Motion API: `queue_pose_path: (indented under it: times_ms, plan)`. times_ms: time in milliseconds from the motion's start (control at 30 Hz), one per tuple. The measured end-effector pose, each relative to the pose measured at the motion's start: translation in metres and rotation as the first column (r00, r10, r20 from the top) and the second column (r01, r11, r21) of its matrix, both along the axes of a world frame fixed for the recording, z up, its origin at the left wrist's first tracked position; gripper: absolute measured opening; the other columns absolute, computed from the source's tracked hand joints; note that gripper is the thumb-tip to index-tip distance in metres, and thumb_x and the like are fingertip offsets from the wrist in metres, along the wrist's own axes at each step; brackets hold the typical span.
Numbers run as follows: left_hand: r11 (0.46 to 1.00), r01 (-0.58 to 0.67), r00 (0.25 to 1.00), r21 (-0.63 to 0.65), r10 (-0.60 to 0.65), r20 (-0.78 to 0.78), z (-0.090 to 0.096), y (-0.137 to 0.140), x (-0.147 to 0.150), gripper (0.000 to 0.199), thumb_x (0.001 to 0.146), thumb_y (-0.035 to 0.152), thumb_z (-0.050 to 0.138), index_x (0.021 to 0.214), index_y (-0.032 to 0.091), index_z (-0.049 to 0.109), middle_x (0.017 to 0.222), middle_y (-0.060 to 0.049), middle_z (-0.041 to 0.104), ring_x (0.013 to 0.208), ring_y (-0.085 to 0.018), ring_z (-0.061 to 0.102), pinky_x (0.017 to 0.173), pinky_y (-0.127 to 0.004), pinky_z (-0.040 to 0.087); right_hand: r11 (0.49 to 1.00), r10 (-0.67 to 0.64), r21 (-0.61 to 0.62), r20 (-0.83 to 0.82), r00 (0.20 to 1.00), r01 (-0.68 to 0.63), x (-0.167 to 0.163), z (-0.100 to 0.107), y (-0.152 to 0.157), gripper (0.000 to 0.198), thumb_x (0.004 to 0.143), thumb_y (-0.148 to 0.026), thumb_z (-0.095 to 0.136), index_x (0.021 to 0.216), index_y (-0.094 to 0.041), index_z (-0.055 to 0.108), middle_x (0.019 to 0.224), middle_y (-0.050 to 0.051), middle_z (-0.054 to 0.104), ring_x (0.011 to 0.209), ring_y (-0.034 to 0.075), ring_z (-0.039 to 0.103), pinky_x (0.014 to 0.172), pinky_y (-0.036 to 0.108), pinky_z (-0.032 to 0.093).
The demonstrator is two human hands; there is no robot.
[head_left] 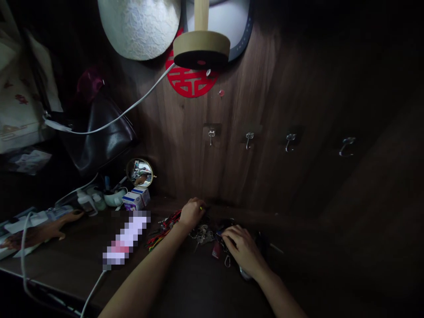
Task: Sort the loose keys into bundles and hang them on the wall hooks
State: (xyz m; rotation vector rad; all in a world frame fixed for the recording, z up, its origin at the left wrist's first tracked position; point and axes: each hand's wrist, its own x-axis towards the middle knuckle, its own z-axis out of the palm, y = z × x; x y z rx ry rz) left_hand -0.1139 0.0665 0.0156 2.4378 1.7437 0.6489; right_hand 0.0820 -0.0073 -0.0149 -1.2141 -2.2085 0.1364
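My left hand (192, 214) is closed near the back of the dark tabletop, with a small yellow-green bit (201, 207) showing at its fingers. Whatever else it grips is hidden. Beside that wrist lies a heap of red, yellow and green cords (164, 229). Between the hands sits a bunch of metal keys (204, 234). My right hand (243, 249) has its fingers curled over a dark pile, by a small blue piece (219, 232); what they hold is unclear. Below these fingers are a red tag (216, 251) and a metal carabiner (227, 261).
Several metal hooks (249, 140) are fixed to the wood wall. A lamp (201, 46) hangs overhead. Leftward stand a round mirror (140, 172), small boxes (135, 198), bottles (86, 202) and a wooden comb-like piece (49, 229). A white cable (92, 293) runs off the front.
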Motion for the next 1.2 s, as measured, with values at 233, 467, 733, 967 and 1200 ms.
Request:
queue_pose_path:
  times_ms: [233,467,733,967,1200]
  plan:
    - [0.998,-0.062,0.991,-0.01,0.06,-0.12,-0.004,0.006,0.011,0.013,0.077,0.02,0.057,0.089,0.021,0.062,0.096,-0.006,0.06,0.098,-0.021,0.053,0.08,-0.029,0.043,0.999,-0.02,0.036,-0.004,1.0,0.02,0.0,-0.001,0.001,0.019,0.088,-0.021,0.044,0.081,-0.024,0.061,0.081,0.001,0.065,0.082,0.018,0.057,0.074,0.032,0.04]
    - [0.996,-0.086,0.987,0.025,0.088,-0.137,0.002,0.003,0.018,0.015,0.083,0.021,0.047,0.089,0.018,0.061,0.095,-0.009,0.06,0.095,-0.021,0.053,0.079,-0.03,0.042,0.999,-0.023,0.027,-0.019,1.0,0.024,0.001,0.0,-0.001,0.019,0.088,-0.02,0.044,0.081,-0.024,0.06,0.081,0.001,0.065,0.083,0.018,0.057,0.075,0.033,0.041]
    - [0.996,0.053,0.905,0.073,-0.079,0.419,0.018,-0.022,0.022,0.018,0.083,0.027,0.048,0.079,0.019,0.062,0.08,-0.002,0.062,0.076,-0.014,0.058,0.071,-0.024,0.043,0.988,-0.095,0.098,-0.22,0.971,0.119,0.005,0.004,0.0,0.019,0.09,-0.024,0.041,0.091,-0.024,0.06,0.087,0.003,0.065,0.085,0.019,0.058,0.078,0.034,0.042]
    - [0.99,0.138,0.789,-0.015,-0.101,0.606,0.013,-0.063,0.035,0.016,0.08,0.028,0.052,0.077,0.017,0.064,0.077,-0.002,0.064,0.074,-0.014,0.059,0.069,-0.023,0.043,0.984,-0.042,0.132,-0.461,0.887,0.115,0.002,0.01,-0.002,0.014,0.088,-0.027,0.046,0.091,-0.022,0.059,0.085,0.004,0.064,0.084,0.018,0.059,0.075,0.029,0.046]
    - [0.985,0.173,0.773,0.014,-0.145,0.617,0.002,-0.079,0.034,0.018,0.081,0.028,0.05,0.074,0.018,0.063,0.077,-0.003,0.063,0.076,-0.015,0.059,0.07,-0.024,0.044,0.983,0.043,0.18,-0.419,0.907,0.037,-0.003,0.004,-0.004,0.011,0.086,-0.023,0.048,0.079,-0.022,0.057,0.075,0.001,0.061,0.073,0.016,0.057,0.069,0.028,0.045]
